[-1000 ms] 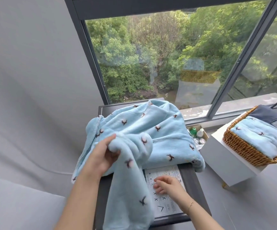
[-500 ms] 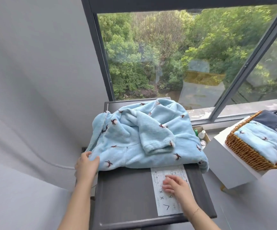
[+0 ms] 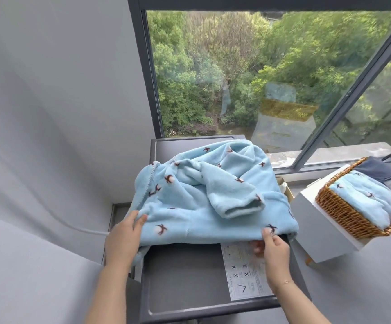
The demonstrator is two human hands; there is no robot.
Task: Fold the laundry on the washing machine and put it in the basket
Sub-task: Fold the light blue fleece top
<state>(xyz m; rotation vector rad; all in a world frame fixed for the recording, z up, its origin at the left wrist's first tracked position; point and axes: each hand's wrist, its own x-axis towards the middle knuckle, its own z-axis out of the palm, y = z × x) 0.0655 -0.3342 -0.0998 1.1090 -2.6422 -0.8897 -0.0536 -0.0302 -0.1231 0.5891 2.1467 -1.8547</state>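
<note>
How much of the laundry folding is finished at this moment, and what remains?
Done: one folded blue piece and a dark garment lie in the wicker basket. In hand: the left hand and right hand grip the near edge of the blue fleece garment on the washing machine. Left: finish folding it and put it in the basket.

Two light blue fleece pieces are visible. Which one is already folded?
The light blue piece in the wicker basket, at right: light blue folded piece. The garment on the washing machine lies rumpled: rumpled garment.
</note>
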